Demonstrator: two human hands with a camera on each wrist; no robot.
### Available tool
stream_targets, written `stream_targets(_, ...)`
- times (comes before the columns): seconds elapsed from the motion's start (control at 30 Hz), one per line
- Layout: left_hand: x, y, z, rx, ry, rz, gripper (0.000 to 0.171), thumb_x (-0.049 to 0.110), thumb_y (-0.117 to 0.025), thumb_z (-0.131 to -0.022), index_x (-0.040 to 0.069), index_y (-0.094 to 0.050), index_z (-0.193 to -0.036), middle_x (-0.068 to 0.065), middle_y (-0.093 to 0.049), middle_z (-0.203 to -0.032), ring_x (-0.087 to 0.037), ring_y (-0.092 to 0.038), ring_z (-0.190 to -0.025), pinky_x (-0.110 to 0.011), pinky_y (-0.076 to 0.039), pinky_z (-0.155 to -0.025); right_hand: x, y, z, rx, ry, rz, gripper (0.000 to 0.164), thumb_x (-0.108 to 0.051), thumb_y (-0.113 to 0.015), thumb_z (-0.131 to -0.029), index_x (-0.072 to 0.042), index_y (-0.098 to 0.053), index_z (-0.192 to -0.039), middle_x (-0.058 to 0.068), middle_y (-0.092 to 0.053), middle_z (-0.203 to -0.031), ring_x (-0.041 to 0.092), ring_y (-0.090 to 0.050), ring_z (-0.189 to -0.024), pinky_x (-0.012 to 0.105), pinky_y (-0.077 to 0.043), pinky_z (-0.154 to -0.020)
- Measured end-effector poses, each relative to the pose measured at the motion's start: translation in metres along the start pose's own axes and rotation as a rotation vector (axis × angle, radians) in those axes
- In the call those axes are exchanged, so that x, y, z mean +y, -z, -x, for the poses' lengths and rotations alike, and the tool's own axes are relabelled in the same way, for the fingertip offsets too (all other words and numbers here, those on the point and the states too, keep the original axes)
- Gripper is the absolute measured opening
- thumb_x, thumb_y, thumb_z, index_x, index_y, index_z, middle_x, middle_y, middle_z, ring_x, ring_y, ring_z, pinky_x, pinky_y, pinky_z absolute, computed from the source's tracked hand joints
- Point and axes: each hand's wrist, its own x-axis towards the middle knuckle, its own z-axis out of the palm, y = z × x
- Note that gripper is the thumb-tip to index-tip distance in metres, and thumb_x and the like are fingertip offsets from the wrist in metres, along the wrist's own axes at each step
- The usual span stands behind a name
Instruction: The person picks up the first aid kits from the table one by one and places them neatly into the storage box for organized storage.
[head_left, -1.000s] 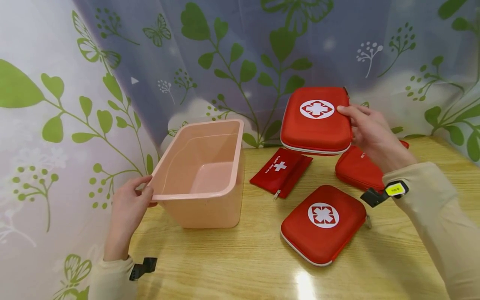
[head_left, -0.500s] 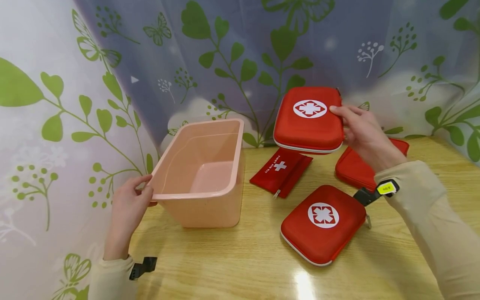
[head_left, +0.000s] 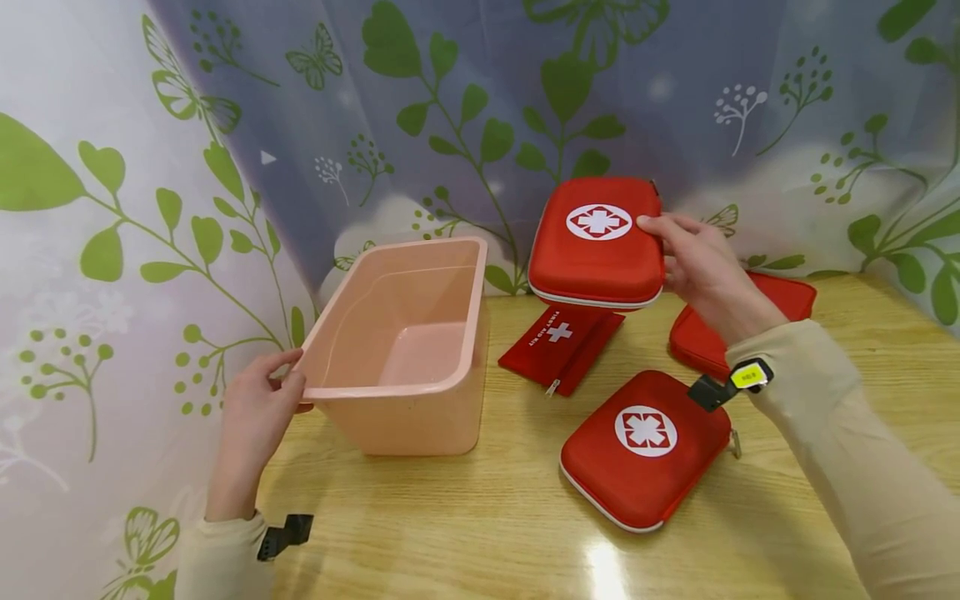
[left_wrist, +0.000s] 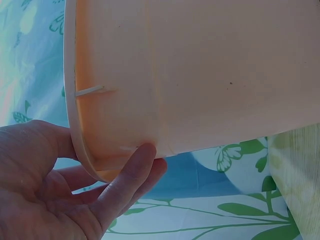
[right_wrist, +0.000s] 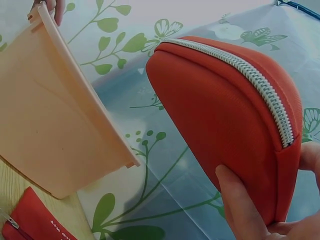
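Observation:
My right hand (head_left: 701,262) pinches a red hard first aid case (head_left: 592,271) by its right side, thumb on top near the white cross emblem. It is held in the air above a flat red first aid pouch (head_left: 536,343). In the right wrist view the case (right_wrist: 215,115) shows its white zipper, closed, with fingers on both faces. At the left, my left hand (head_left: 258,417) grips the near left rim corner of a pink plastic bin (head_left: 420,421). The left wrist view shows thumb and fingers round the bin's rim (left_wrist: 72,100). Nothing is visible inside the bin.
A second red hard case (head_left: 637,492) lies on the wooden table (head_left: 450,533) at front centre. Behind my right wrist lies another red pouch (head_left: 783,296), partly covered by the arm. A leaf-patterned cloth (head_left: 442,100) hangs behind and at the left.
My right hand has carried the red case leftward, toward the bin, uncovering more of the pouch at the right. My left hand has stayed on the bin's rim.

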Motion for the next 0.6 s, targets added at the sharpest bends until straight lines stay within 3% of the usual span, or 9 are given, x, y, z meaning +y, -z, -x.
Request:
stream_targets(0.23, 0.001, 0.000, 0.000, 0.003, -0.010, 0.004, 0.041, 0.013, -0.047, -0.098, -0.005, -0.057, -0.133, -0.025, -0.055, -0.128, -0.038, -0.068, -0.094, -0.025, -0.060, -0.061, 0.001, -0.005, -0.002, 0.005, -0.015, -0.004, 0.080, -0.037, -0.073, -0.088, -0.010, -0.034, -0.153, 0.005, -0.052, -0.126, 0.013, -0.063, -0.089, 0.022, -0.058, -0.069)
stream_targets(0.43, 0.001, -0.001, 0.001, 0.002, -0.002, -0.017, 0.042, 0.012, -0.045, -0.098, -0.005, -0.056, -0.134, -0.025, -0.055, -0.127, -0.039, -0.067, -0.093, -0.033, -0.061, -0.064, 0.001, -0.010, -0.003, 0.007, -0.012, 0.006, 0.079, -0.036, -0.073, -0.089, -0.009, -0.034, -0.153, 0.006, -0.051, -0.129, 0.013, -0.064, -0.089, 0.023, -0.059, -0.071)
stream_targets(0.6, 0.002, 0.000, 0.002, -0.001, -0.001, -0.033, 0.042, 0.012, -0.045, -0.098, -0.005, -0.056, -0.135, -0.024, -0.055, -0.128, -0.038, -0.067, -0.092, -0.033, -0.061, -0.064, 0.003, -0.014, -0.004, -0.015, -0.010, 0.020, 0.078, -0.036, -0.070, -0.091, -0.008, -0.032, -0.153, 0.007, -0.050, -0.131, 0.013, -0.064, -0.091, 0.024, -0.059, -0.073)
